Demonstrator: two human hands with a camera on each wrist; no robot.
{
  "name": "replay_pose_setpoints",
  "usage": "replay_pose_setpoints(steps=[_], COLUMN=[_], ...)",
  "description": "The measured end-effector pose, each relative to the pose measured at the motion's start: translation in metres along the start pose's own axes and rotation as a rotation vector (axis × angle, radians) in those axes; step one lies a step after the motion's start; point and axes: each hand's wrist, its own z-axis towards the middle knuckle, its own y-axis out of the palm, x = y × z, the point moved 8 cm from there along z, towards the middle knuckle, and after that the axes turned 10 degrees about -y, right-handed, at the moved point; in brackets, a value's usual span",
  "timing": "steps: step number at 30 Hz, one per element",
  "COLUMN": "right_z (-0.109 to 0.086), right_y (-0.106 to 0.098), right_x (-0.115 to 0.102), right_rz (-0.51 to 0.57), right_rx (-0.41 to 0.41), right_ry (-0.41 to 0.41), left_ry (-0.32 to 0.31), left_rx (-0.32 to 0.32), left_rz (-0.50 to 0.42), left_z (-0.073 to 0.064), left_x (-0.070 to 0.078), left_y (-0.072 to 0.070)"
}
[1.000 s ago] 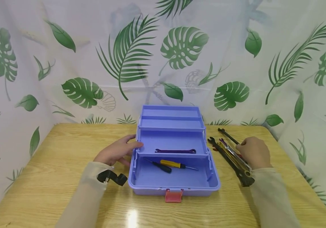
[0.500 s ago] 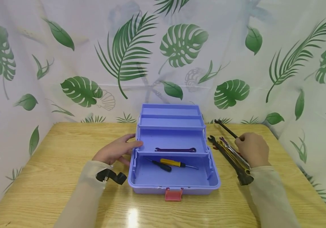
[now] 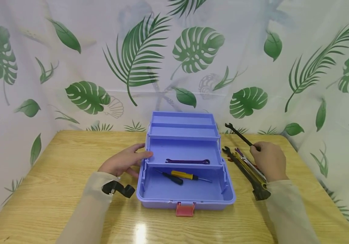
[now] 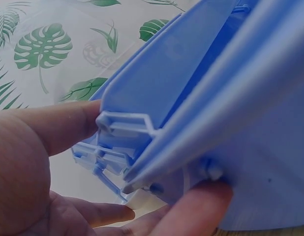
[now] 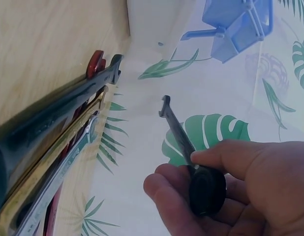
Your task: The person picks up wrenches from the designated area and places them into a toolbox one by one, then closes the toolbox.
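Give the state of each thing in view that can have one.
Toolbox: open
Red latch: unfastened
Purple wrench: in the lowest tray
Black screwdriver: in the toolbox bottom
Yellow screwdriver: likewise
Tool pile: lying right of toolbox
Black wrench: held in right grip
Left grip: holding the toolbox's left side

In my head view, the wood-grain surface [image 3: 55,162] supports an open blue toolbox [image 3: 159,204] near its middle. To the toolbox's right, I observe clustered wrenches [image 3: 243,170], including black, gold and silver ones.
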Motion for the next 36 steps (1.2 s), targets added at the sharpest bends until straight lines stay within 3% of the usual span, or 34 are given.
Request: replay_pose_setpoints(steps=[15, 26, 30, 36], right_z=[-0.001, -0.001, -0.001, -0.001], right_y=[-0.017, -0.018, -0.023, -0.028], right_x=[-0.011, -0.027, -0.034, -0.045], right_rz=[-0.017, 0.09, 0.108, 0.11], right_rx=[0.18, 0.293, 0.356, 0.427], right_ry=[-0.055, -0.108, -0.151, -0.257], left_ry=[0.015, 0.0, 0.008, 0.001], left_rx=[-0.008, 0.002, -0.016, 0.006], left_rz=[0.006, 0.028, 0.018, 0.027], left_z=[0.0, -0.002, -0.004, -0.004], left_x=[0.005, 0.001, 0.002, 0.002], left_y=[0.006, 0.004, 0.005, 0.004])
